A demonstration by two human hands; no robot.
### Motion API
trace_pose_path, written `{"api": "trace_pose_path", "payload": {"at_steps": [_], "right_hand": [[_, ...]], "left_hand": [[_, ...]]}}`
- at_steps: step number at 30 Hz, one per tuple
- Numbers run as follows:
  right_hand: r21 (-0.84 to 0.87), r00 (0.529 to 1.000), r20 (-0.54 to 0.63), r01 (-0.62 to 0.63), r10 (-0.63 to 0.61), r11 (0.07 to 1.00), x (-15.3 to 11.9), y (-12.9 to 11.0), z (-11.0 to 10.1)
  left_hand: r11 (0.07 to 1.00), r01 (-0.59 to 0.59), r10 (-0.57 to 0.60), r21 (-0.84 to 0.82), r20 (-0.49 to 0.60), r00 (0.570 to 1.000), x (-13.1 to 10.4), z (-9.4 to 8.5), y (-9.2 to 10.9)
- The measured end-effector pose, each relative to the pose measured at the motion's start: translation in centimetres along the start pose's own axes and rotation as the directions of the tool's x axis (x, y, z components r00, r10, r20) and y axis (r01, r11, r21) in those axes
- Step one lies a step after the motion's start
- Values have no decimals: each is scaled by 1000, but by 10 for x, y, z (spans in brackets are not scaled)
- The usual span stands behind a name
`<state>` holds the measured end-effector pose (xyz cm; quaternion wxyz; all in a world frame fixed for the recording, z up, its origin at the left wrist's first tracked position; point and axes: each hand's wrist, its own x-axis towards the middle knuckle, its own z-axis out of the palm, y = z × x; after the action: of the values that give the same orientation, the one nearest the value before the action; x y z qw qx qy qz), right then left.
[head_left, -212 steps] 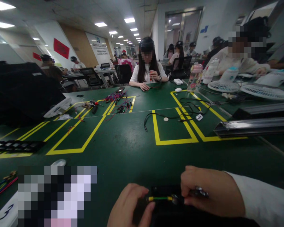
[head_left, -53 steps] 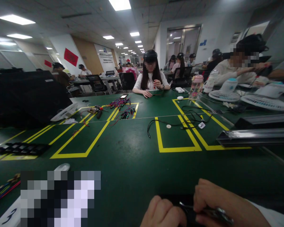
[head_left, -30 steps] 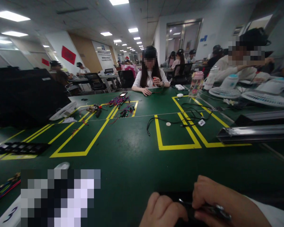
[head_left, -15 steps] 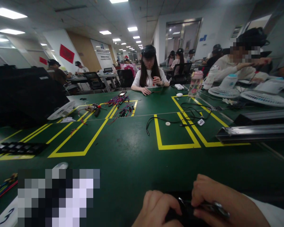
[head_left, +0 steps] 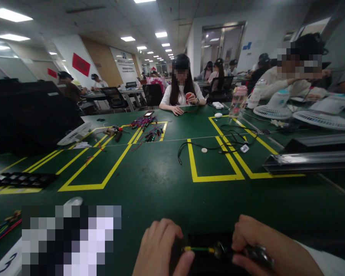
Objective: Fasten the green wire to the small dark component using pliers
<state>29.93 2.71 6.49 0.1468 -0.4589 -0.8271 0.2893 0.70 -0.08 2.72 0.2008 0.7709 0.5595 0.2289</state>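
Observation:
My left hand (head_left: pixel 163 247) is at the bottom centre, its thumb and fingers apart, the thumb tip beside a short green and yellow wire (head_left: pixel 200 249). That wire runs right to a small dark round part between my hands, too blurred to make out. My right hand (head_left: pixel 258 243) is closed around a dark, shiny metal tool (head_left: pixel 260 255) just right of this part. Beneath both lies a black surface (head_left: pixel 202 239) on the green table.
Yellow tape outlines (head_left: pixel 218 179) mark the green table (head_left: pixel 155 191). A black cable (head_left: pixel 201 144), metal rails (head_left: pixel 310 161), fans (head_left: pixel 322 117) and a bottle (head_left: pixel 238 101) lie beyond. Wire bundles (head_left: pixel 142 122) are further back. People sit across and at the right.
My left hand has moved left and its fingers have parted, so the green and yellow wire now shows. My right hand has barely shifted and still grips the tool.

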Motion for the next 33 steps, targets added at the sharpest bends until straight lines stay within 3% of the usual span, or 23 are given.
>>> {"api": "trace_pose_path", "payload": {"at_steps": [2,6,13,19,26,30,33], "right_hand": [[-20,1000,22,-4,4,1000,1,0,3],[-58,999,52,2,1,998,4,0,8],[-94,996,86,32,-24,995,9,2,7],[-72,985,146,107,-96,992,17,1,-6],[-24,953,229,207,-197,978,27,-3,-20],[-18,957,216,200,-191,980,28,-3,-20],[-29,980,157,125,-119,992,23,-1,-19]], "left_hand": [[997,62,-63,34,36,997,1,6,-3],[996,41,-52,84,139,989,5,14,-5],[997,20,-32,81,158,987,8,14,-7],[998,18,-24,67,93,995,6,16,-7],[996,13,-27,84,176,984,8,10,-6],[994,40,-55,98,160,986,7,12,-5],[993,55,-71,105,154,986,7,13,-5]]}}
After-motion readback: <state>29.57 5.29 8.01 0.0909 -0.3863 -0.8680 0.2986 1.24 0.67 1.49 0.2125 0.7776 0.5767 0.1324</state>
